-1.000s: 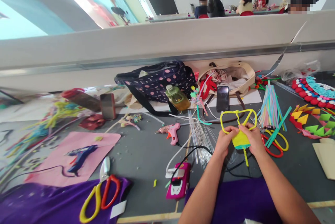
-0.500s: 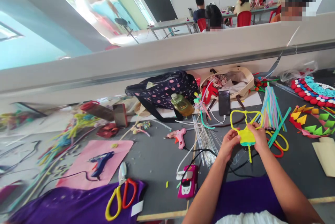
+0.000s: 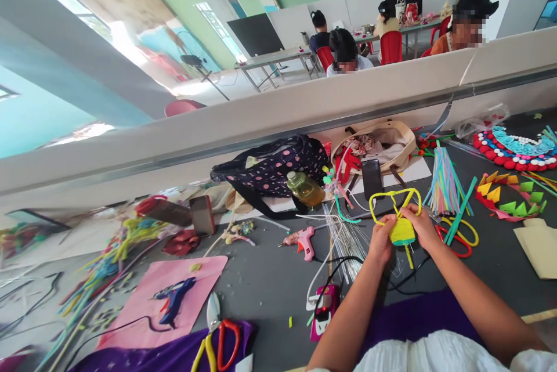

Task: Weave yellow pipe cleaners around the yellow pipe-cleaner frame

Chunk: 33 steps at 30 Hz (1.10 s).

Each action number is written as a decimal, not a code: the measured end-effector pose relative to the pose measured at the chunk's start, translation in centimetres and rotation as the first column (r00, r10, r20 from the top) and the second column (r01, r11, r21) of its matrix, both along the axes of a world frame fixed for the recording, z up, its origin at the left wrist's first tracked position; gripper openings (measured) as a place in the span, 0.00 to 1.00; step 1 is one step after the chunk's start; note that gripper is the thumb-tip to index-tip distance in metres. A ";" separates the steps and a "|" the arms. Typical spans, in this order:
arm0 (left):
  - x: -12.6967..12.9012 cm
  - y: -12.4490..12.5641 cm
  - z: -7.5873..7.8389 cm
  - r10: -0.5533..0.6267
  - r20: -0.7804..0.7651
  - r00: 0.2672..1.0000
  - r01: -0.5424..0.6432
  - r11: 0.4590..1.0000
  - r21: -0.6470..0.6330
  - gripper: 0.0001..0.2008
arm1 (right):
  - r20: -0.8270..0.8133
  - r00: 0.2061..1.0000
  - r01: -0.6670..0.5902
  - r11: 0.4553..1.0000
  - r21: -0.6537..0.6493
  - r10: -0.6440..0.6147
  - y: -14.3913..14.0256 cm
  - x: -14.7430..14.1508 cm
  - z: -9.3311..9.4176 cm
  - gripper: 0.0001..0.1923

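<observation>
Two-Handed Hold on a Yellow Fuzzy-Stem Piece with a Looped Frame (image 3: 401, 231)

You are holding the yellow piece over the dark grey bench (image 3: 261, 291), in front of your body. Your left hand (image 3: 383, 238) is pinching the left edge of its flat, packed block, with the thumb lying on the face. Your right hand (image 3: 416, 226) is gripping the upper right of the same block, with its thumb also pressing on the face. The yellow loops are extending beyond your fingers, away from you, toward a black smartphone (image 3: 371, 179). A teal band (image 3: 401, 242) is edging the near side of the block, and a short yellow stem (image 3: 409, 258) is projecting from there toward you.

To the right of your right hand, scissors with red and yellow handles (image 3: 472, 234) are lying near a bundle of pastel fuzzy stems (image 3: 444, 183). To the left of your left hand, thin clear strands (image 3: 343, 244) are spreading across the bench, and a pink glue gun (image 3: 306, 242) is resting beside them. A purple cloth (image 3: 424, 315) is showing between your forearms.
</observation>
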<state>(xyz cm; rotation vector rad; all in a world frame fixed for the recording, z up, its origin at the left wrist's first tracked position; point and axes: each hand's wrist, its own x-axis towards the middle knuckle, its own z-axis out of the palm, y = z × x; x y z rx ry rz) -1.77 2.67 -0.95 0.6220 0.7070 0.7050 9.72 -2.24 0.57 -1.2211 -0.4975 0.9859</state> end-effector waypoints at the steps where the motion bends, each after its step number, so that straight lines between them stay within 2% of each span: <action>1: 0.1 -0.1 -0.1 0.014 0.022 1.000 -0.014 1.000 -0.014 0.16 | 0.025 1.000 0.001 1.000 -0.002 -0.001 0.0 -0.1 0.2 0.17; 7: 0.3 -0.4 0.0 0.067 0.057 0.996 -0.060 0.992 -0.112 0.17 | 0.162 0.986 0.034 0.999 -0.019 -0.030 -0.5 -0.6 0.0 0.16; 11: -0.2 -0.6 0.3 -0.023 0.006 1.000 0.023 0.996 -0.084 0.16 | 0.195 0.979 0.067 0.998 -0.013 -0.063 -0.9 -0.7 -0.3 0.17; 15: -0.4 -0.7 0.5 0.004 -0.027 1.000 -0.006 0.997 -0.074 0.16 | 0.185 0.982 0.048 0.999 -0.009 -0.046 -1.0 -0.8 -0.4 0.18; 16: -0.4 -0.7 0.5 0.018 -0.029 0.999 -0.020 0.997 -0.072 0.16 | 0.179 0.982 0.064 0.998 -0.009 -0.061 -1.0 -0.8 -0.5 0.18; 18: -0.4 -0.6 0.6 0.048 -0.029 0.998 -0.049 0.997 -0.062 0.16 | 0.207 0.962 0.182 0.983 0.010 -0.180 -0.9 -0.7 -0.7 0.23; 20: -0.4 -0.6 0.7 0.080 -0.023 0.996 -0.081 0.996 -0.044 0.17 | 0.321 0.880 0.347 0.935 0.068 -0.350 -1.1 -0.4 -0.9 0.27; 22: -0.3 -0.7 0.8 0.108 -0.016 0.994 -0.109 0.994 -0.026 0.17 | 0.499 0.751 0.418 0.896 0.149 -0.433 -1.4 -0.1 -0.9 0.24; 25: -0.1 -1.1 0.9 0.124 -0.006 0.992 -0.124 0.992 -0.010 0.17 | 0.726 0.584 0.343 0.921 0.185 -0.363 -1.8 -0.2 -0.7 0.13; 27: 0.1 -1.5 0.9 0.124 0.010 0.992 -0.124 0.992 -0.004 0.17 | 0.791 0.534 0.289 0.943 0.163 -0.300 -1.8 -0.5 -0.7 0.11; 29: 0.3 -1.9 0.9 0.118 0.030 0.993 -0.118 0.993 0.000 0.16 | 0.795 0.552 0.244 0.960 0.135 -0.252 -1.6 -0.8 -1.0 0.10; 33: 0.5 -2.5 0.8 0.130 0.044 0.991 -0.130 0.991 0.005 0.13 | 0.690 0.685 0.236 0.967 0.094 -0.234 -0.9 -1.4 -2.0 0.12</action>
